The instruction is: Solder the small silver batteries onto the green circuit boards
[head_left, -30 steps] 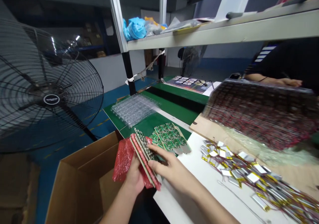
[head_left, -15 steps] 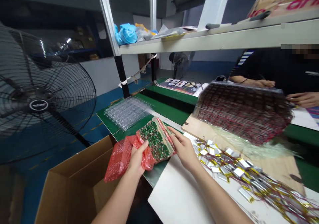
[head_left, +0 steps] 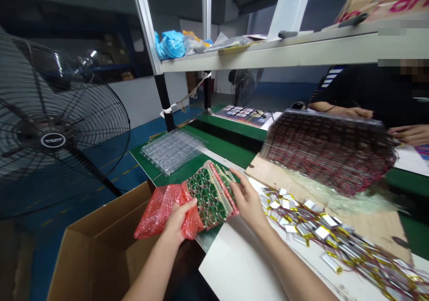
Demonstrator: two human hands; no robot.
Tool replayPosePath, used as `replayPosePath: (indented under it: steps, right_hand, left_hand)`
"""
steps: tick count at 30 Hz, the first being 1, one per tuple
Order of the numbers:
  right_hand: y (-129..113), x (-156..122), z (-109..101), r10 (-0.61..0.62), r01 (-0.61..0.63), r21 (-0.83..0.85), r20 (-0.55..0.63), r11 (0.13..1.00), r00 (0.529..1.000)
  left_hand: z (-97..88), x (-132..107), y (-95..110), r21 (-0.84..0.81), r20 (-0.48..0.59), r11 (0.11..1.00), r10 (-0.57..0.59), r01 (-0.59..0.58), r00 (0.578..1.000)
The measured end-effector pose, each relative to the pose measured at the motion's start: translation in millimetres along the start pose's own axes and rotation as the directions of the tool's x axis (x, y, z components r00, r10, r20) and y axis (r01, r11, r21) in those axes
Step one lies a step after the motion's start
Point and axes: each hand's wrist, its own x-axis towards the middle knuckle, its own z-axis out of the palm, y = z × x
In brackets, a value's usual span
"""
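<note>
A stack of green circuit boards (head_left: 207, 195) lies tilted in my hands above the bench edge, its left end inside red bubble wrap (head_left: 160, 209). My left hand (head_left: 179, 220) is closed round the wrap, thumb on top near the boards. At the right end, my right hand (head_left: 246, 197) grips a green circuit board (head_left: 224, 176), set off from the others by a red bubble-wrap strip (head_left: 222, 186). Its fingers lie over that board's outer side; the thumb is hidden.
An open cardboard box (head_left: 78, 252) stands below left, beside a large fan (head_left: 53, 140). Clear plastic trays (head_left: 172, 151) lie on the green bench. Small wired battery cells (head_left: 321, 232) and a wrapped dark bundle (head_left: 330, 149) are on the right. A co-worker's hands (head_left: 410, 134) are behind the bundle.
My left hand has shifted slightly left and down with the bubble wrap. At the right end, the board under my right fingers has parted from the stack, and more of its green face shows.
</note>
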Motion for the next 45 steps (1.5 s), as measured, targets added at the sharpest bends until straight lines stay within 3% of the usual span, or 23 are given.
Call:
replayPosePath:
  steps: [7, 15, 19, 21, 23, 26, 32, 37, 41, 45]
  right_hand:
    - [3, -10, 10, -0.057, 0.052, -0.096, -0.051, 0.994, 0.997]
    - [36, 13, 3, -0.052, 0.036, -0.263, -0.052, 0.964, 0.997]
    - [20, 5, 5, -0.133, 0.081, -0.383, -0.111, 0.92, 0.985]
    - [1, -8, 10, -0.171, 0.132, -0.398, -0.066, 0.908, 0.983]
    - [-16, -21, 17, -0.183, 0.187, -0.372, 0.047, 0.909, 0.982]
    - [-25, -31, 27, -0.127, 0.169, -0.323, 0.145, 0.931, 0.981]
    - [-6, -23, 29, -0.001, 0.018, -0.189, 0.092, 0.982, 0.996]
    - [-12, -26, 30, 0.046, -0.046, -0.003, 0.053, 0.999, 0.998]
    - [-20, -22, 27, 0.169, -0.186, 0.211, 0.096, 0.96, 0.981]
    - [-25, -5, 9, 0.202, -0.241, 0.38, 0.138, 0.893, 0.969]
  left_hand:
    - [-9.5, -12, 5, 0.032, -0.04, 0.999, 0.029, -0.027, 0.999]
    - [-13.0, -15, 10, 0.045, -0.09, 0.998, 0.05, -0.046, 0.995]
    - [-9.1, -21, 12, 0.028, -0.087, 0.996, 0.087, -0.085, 0.992]
    - [-3.4, -25, 14, 0.017, -0.082, 0.993, 0.121, -0.12, 0.989]
    - [4.2, -31, 16, 0.005, -0.062, 0.989, 0.148, -0.148, 0.987]
    - [14.1, -39, 15, -0.016, -0.03, 0.988, 0.155, -0.156, 0.987]
    - [13.0, -34, -5, -0.106, -0.021, 0.993, 0.05, -0.051, 0.999]
    - [7.2, -28, -15, -0.216, 0.061, 0.974, -0.056, 0.068, 0.997]
    - [-3.7, -30, -17, -0.26, 0.075, 0.958, -0.105, 0.121, 0.992]
    - [-16.9, -26, -18, -0.278, -0.02, 0.954, -0.124, 0.114, 0.992]
